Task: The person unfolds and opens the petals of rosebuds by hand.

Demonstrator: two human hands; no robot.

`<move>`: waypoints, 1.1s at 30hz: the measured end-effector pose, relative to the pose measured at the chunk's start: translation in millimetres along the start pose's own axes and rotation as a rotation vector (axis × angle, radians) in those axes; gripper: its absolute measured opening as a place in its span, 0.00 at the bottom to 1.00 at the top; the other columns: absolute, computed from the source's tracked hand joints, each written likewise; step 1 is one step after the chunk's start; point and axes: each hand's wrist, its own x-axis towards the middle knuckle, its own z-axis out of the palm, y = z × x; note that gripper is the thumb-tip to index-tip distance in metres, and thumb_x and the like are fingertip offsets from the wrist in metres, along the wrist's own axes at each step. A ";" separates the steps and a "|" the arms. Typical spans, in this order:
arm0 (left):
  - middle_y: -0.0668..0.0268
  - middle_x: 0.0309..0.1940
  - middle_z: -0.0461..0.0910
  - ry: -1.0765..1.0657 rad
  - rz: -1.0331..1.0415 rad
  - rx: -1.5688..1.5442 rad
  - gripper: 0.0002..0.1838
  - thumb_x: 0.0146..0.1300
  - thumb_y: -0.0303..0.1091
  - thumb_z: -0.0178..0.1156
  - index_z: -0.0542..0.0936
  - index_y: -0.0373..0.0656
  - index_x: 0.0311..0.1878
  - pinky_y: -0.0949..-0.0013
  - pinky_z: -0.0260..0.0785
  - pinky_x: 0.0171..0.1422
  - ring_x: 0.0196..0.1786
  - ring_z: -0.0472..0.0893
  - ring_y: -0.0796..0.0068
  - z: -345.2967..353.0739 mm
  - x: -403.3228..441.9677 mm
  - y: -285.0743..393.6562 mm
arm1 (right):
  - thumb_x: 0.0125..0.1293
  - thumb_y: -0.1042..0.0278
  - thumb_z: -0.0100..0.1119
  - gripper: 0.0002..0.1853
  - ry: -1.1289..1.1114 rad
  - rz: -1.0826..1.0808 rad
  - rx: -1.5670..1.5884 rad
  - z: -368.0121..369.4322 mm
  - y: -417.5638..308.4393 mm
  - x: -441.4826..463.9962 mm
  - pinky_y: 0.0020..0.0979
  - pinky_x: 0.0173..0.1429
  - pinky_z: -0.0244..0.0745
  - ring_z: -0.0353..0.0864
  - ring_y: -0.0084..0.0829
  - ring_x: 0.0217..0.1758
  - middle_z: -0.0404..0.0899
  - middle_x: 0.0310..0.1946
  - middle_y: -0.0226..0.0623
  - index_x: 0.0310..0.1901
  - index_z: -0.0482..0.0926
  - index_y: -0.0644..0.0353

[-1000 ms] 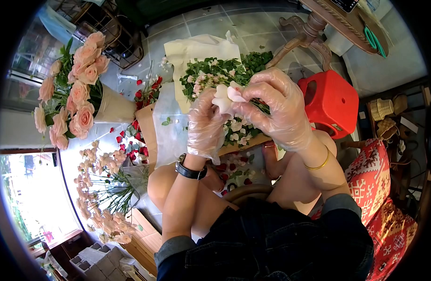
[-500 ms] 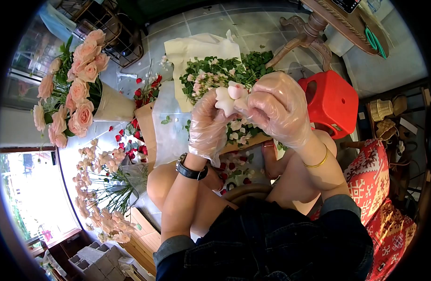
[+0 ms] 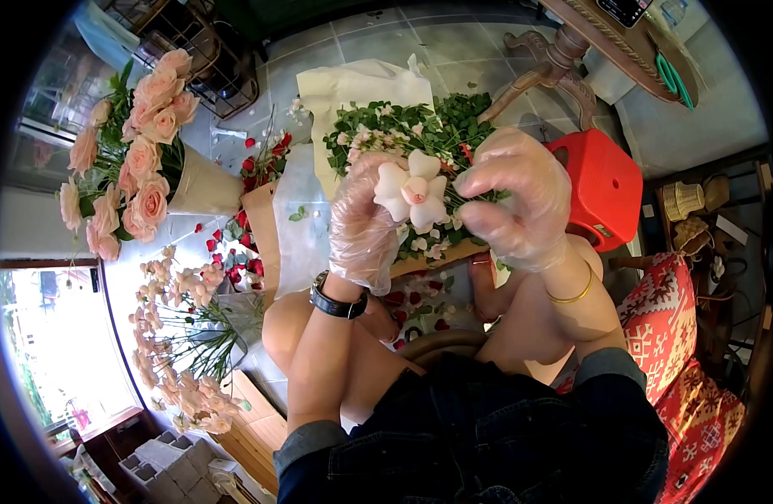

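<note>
A pale flower (image 3: 413, 192) with spread, folded-back petals and a small pink centre faces up between my hands. My left hand (image 3: 365, 214), in a clear plastic glove, is closed around its underside; the stem is hidden. Just right of the bloom is my right hand (image 3: 521, 197), also gloved, its thumb and fingers apart with nothing between them. Behind and below the flower lies a bunch of small pink roses with green leaves (image 3: 454, 126) on cream paper (image 3: 361, 84).
Pink roses stand in a white bucket (image 3: 206, 185) at the left. A red stool (image 3: 603, 189) is close to my right hand. Paler roses (image 3: 193, 395) lie lower left. Red petals (image 3: 250, 244) dot the floor. A carved table (image 3: 605, 50) holds green-handled scissors (image 3: 672, 80).
The flower now faces up, its petals spread wide in my left hand. My right hand has let go of the petals, moved slightly right and opened.
</note>
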 end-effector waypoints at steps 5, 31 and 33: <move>0.61 0.42 0.74 -0.125 0.116 0.256 0.14 0.48 0.23 0.64 0.77 0.37 0.41 0.66 0.64 0.52 0.45 0.72 0.68 -4.7 6.4 0.9 | 0.44 0.63 0.74 0.17 -0.033 0.013 -0.077 10.8 -4.0 -0.1 0.30 0.34 0.69 0.73 0.32 0.32 0.73 0.30 0.34 0.33 0.75 0.57; 0.66 0.39 0.70 -0.002 -0.103 0.191 0.10 0.52 0.18 0.57 0.75 0.35 0.39 0.75 0.69 0.43 0.39 0.72 0.78 2.4 4.3 1.2 | 0.44 0.72 0.70 0.14 -0.048 0.004 -0.168 10.9 1.1 1.3 0.31 0.34 0.71 0.74 0.35 0.32 0.73 0.31 0.34 0.35 0.79 0.56; 0.66 0.39 0.70 -0.011 -0.083 0.204 0.09 0.53 0.18 0.57 0.74 0.35 0.39 0.75 0.70 0.42 0.38 0.73 0.78 6.4 4.7 2.4 | 0.43 0.72 0.70 0.14 -0.034 0.039 -0.184 10.8 1.3 1.7 0.31 0.34 0.71 0.75 0.35 0.32 0.73 0.32 0.35 0.35 0.79 0.56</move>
